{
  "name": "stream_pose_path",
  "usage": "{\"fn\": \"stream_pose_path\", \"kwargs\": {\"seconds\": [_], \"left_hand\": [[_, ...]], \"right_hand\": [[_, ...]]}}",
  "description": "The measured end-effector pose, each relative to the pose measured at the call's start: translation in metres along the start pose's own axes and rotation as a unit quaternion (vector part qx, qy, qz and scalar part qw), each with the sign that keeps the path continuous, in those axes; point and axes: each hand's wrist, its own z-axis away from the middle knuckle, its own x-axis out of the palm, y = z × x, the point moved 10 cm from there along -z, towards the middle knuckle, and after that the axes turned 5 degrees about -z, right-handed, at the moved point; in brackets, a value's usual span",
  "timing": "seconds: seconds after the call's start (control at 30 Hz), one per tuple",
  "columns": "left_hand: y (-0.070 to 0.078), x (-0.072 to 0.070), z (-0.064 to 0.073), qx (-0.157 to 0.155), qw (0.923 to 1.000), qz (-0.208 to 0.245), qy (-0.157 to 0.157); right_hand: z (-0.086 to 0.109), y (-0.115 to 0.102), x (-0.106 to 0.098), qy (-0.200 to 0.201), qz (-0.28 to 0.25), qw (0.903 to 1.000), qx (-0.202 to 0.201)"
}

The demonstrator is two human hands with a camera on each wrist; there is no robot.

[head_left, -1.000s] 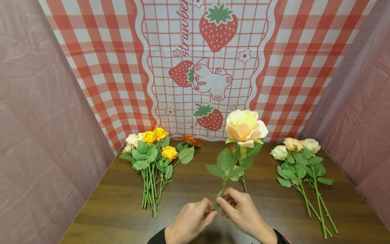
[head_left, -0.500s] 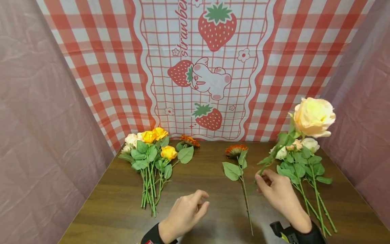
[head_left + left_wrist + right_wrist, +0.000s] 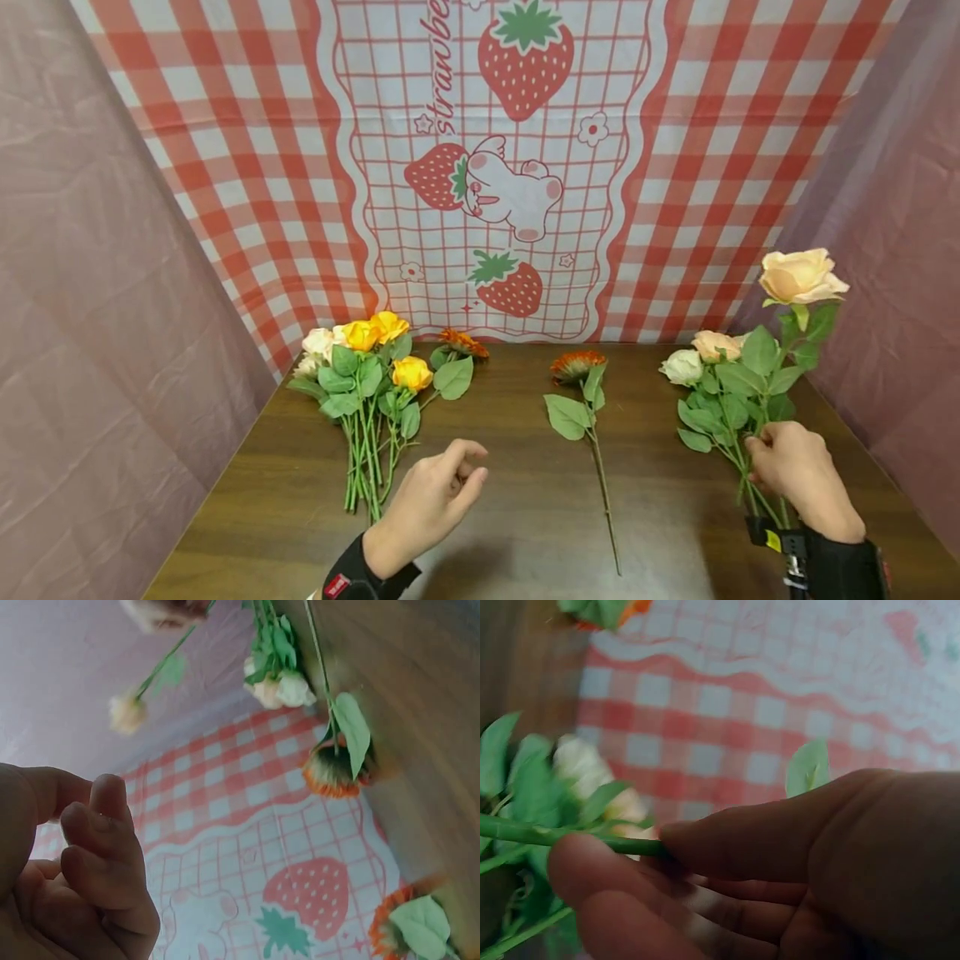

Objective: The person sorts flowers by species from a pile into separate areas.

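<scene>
peach rose stem pinched by right hand.

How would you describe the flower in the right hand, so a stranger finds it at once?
Start at the wooden table and go to its right edge, where pale roses lie flat. Above them, the right hand pinches one stem. Its peach rose is the only bloom raised in the air.

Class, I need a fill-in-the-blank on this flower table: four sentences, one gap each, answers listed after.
1. The right hand pinches the stem of a peach ____.
2. The left hand holds ____.
3. The lone orange flower lies ____ the yellow bunch and the pale bunch.
4. The backdrop shows strawberries and a ____ check.

Missing words: rose; nothing; between; red
</scene>
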Motion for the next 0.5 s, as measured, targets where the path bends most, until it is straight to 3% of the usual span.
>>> {"fn": "stream_pose_path", "kwargs": {"seconds": [0.27,0.5], "left_hand": [[-0.005,-0.014,-0.005,-0.002,0.9999,0.005,0.013],[-0.007,-0.017,-0.007,-0.004,0.9999,0.007,0.010]], "right_hand": [[-0.012,0.050,0.011,-0.071,-0.015,0.9945,0.075],[-0.021,0.075,0.028,-0.108,-0.013,0.9892,0.099]]}}
